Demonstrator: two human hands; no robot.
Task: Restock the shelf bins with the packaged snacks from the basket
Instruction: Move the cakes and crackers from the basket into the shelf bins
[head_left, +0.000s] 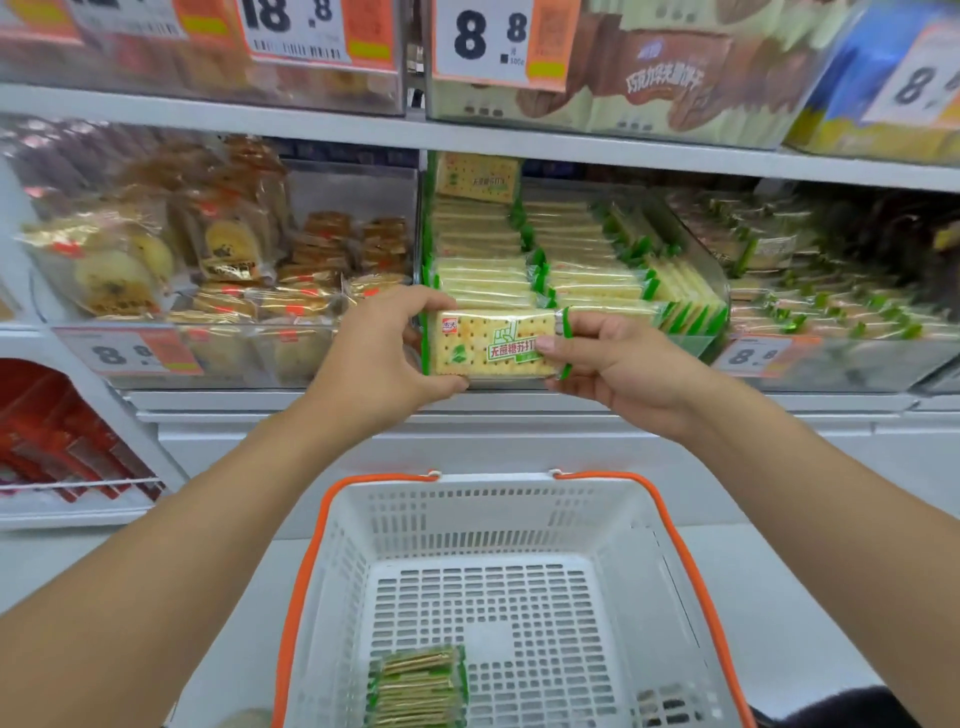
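A green-and-cream cracker packet (493, 343) is held flat between both hands at the front of the clear shelf bin (691, 244). My left hand (384, 358) grips its left end with fingers over the top edge and thumb below. My right hand (618, 358) pinches its right end, thumb on the printed face. The bin behind holds rows of the same green-edged cracker packets (571, 260). Below, the white basket with orange handles (670, 525) holds a small stack of cracker packets (415, 686) in its near left corner.
Left of the cracker bin is a bin of gold-wrapped pastries (208, 260); right of it another bin of green-wrapped snacks (810, 296). Price tags (483, 41) hang from the upper shelf and on the bin fronts. Red boxes (57, 431) sit lower left.
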